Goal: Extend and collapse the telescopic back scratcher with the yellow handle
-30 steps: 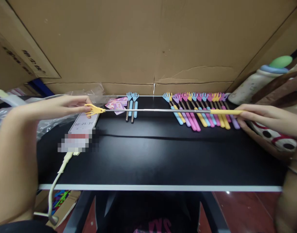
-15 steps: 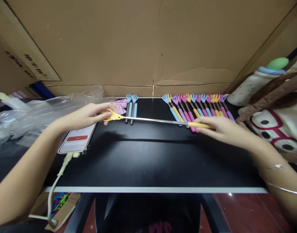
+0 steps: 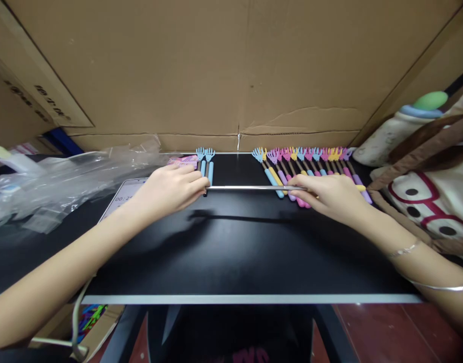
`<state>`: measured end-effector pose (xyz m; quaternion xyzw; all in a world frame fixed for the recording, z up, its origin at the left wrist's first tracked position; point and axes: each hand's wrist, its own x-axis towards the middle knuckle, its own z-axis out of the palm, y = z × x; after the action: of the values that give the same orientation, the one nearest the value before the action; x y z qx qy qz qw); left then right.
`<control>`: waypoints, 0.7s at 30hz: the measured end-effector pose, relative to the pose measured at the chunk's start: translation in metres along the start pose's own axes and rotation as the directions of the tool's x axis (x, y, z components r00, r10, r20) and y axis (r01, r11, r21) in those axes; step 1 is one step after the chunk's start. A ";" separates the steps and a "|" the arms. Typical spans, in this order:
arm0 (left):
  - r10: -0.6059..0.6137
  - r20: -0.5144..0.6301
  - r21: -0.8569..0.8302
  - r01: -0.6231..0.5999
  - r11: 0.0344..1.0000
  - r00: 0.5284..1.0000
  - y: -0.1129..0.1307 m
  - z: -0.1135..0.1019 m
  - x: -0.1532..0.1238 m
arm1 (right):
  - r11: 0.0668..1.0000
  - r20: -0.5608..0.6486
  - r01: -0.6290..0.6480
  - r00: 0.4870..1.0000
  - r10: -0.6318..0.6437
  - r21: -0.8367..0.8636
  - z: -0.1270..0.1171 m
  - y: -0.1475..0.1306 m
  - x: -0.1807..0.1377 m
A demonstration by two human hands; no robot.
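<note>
The left hand (image 3: 171,189) is closing its grip over one end of a telescopic back scratcher (image 3: 254,188), and the claw head is hidden under the fingers. The right hand (image 3: 329,196) is gripping the other end, where a bit of yellow handle is peeking out past the knuckles. Between the two hands the thin metal rod is stretching level, just above the black desk (image 3: 235,252), and is casting a dark shadow line on the surface below it.

Behind the right hand, a row of collapsed scratchers (image 3: 307,164) in blue, yellow, pink and purple is lying side by side at the back of the desk, claw heads pointing at the cardboard wall (image 3: 216,65). Beside the left fingertips, two blue scratchers (image 3: 205,164) are lying as a pair, and they are probably just touching the rod's left end, though the fingers are covering that spot. A small pink packet (image 3: 182,160) is sitting just left of them.

A phone (image 3: 121,194) is showing partly from under the left wrist, with crumpled clear plastic bags (image 3: 65,174) spreading out further left. A patterned bag with brown straps (image 3: 427,191) is standing at the right edge. Thin bangles (image 3: 431,287) are circling the right wrist.
</note>
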<state>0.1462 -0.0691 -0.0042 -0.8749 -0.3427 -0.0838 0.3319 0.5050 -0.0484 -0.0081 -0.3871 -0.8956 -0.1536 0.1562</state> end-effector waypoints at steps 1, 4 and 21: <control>0.010 -0.028 0.035 -0.009 0.999 1.000 0.003 0.001 0.002 | 1.000 -0.013 0.003 1.000 -0.003 -0.022 0.001 -0.003 0.002; 0.029 -0.096 0.074 -0.022 0.997 0.995 0.000 0.005 0.001 | 0.996 -0.018 0.016 1.000 -0.018 -0.088 0.003 -0.007 0.003; 0.010 -0.165 0.325 0.044 0.945 0.986 -0.085 0.001 -0.085 | 0.845 -0.032 -0.162 0.985 0.170 -0.509 -0.020 0.100 -0.066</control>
<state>0.0271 -0.0686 0.0079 -0.7946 -0.3309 -0.1003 0.4991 0.6252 -0.0331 -0.0009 -0.4916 -0.7872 -0.3682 0.0546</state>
